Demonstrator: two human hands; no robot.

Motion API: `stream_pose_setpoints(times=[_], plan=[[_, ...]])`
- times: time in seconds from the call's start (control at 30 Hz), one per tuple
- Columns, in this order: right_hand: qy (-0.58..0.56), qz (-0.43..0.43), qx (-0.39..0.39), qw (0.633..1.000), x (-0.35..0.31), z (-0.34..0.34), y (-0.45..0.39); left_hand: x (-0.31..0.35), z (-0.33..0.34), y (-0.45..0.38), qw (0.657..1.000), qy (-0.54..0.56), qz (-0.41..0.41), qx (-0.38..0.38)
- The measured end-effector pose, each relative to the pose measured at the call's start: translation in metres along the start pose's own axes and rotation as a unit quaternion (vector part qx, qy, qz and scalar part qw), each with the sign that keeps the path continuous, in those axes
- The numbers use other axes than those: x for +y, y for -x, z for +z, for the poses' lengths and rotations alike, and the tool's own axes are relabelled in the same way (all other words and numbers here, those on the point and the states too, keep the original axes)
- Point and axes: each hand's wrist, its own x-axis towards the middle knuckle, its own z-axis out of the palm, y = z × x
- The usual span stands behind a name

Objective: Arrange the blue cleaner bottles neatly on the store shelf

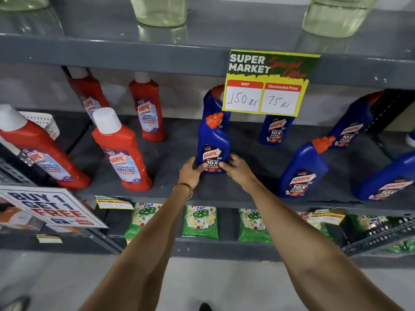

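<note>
A blue cleaner bottle (pixel 213 144) with an orange cap stands upright on the grey shelf (pixel 170 153), near its middle. My left hand (pixel 190 171) touches its lower left side and my right hand (pixel 235 168) its lower right side, fingers on the label. Another blue bottle (pixel 214 102) stands right behind it. More blue bottles stand to the right: one (pixel 275 131) at the back under the price sign, one (pixel 303 169) near the front, one (pixel 357 120) further back and one (pixel 388 178) at the right edge.
Several red bathroom cleaner bottles (pixel 122 151) fill the shelf's left half. A yellow price sign (pixel 267 84) hangs from the shelf above. Green packets (pixel 199 221) lie on the shelf below. A "Buy 1 Get 1 Free" board (pixel 51 207) juts out at the left.
</note>
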Motion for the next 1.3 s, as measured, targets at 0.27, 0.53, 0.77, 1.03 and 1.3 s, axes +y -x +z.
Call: stream_pose_setpoints(times=[0.27,0.53,0.77,1.03,1.3], plan=[[0.013,-0.008,0.004,1.0,0.013,-0.002,0.036,-0.007,-0.003,0.034,1.0,0.0,0.001,0.006],[0.032,-0.019,0.012,0.999,0.016,0.003,0.061,-0.012,-0.011,0.056,1.0,-0.021,0.003,-0.003],[0.041,-0.015,0.013,0.999,0.017,0.005,0.068,-0.014,-0.011,0.063,1.0,-0.031,0.001,0.002],[0.027,-0.014,0.013,0.999,0.016,0.007,0.072,-0.013,-0.01,0.064,0.999,-0.036,-0.002,-0.002],[0.15,0.012,0.06,0.987,0.017,0.008,0.083,-0.01,-0.016,0.068,0.991,-0.131,-0.024,0.015]])
